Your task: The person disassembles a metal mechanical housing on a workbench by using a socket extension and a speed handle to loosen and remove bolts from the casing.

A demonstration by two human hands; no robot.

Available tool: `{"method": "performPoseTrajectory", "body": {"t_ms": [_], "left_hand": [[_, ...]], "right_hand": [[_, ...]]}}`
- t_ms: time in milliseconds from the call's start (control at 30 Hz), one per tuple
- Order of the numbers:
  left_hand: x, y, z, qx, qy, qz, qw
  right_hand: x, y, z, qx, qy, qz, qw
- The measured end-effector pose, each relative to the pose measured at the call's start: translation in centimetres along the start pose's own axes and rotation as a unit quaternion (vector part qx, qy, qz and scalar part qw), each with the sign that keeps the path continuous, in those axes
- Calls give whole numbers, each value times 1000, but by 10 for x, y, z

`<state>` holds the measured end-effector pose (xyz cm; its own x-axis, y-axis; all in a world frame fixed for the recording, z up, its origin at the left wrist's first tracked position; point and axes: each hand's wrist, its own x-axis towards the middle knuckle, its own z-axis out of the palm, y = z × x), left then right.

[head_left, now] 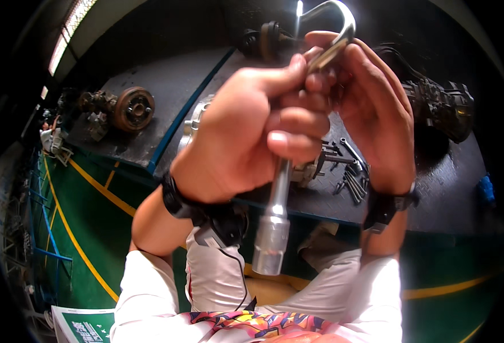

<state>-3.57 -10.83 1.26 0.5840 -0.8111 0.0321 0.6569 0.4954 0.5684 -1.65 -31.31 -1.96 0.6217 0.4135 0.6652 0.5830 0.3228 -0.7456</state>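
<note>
My left hand is wrapped round a shiny chrome speed handle, tilted in front of my chest. A silver socket forms its lower end, and a bent crank curves away above my fingers. Higher up, my right hand is closed about the handle near the bend. Its fingertips meet those of my left hand, and the exact grip there is partly hidden and slightly blurred. Beyond my hands, several bolts and a wrench lie on the dark workbench. My left hand partly covers a silver metal part.
A dark gearbox-like assembly sits at the right of the bench. On the left table stands a rusty brake drum with its axle. A blue object lies near the right edge. The green floor has yellow lines.
</note>
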Motion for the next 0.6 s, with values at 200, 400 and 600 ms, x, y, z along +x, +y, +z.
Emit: {"method": "performPoseTrajectory", "body": {"t_ms": [200,400,600], "left_hand": [[62,37,-6,85,35,3,996],[134,62,-69,364,131,136,912],[182,93,-156,401,123,174,891]], "right_hand": [[-45,62,-3,101,236,-42,966],[-27,94,-52,5,299,12,954],[0,158,-83,-108,194,88,971]]}}
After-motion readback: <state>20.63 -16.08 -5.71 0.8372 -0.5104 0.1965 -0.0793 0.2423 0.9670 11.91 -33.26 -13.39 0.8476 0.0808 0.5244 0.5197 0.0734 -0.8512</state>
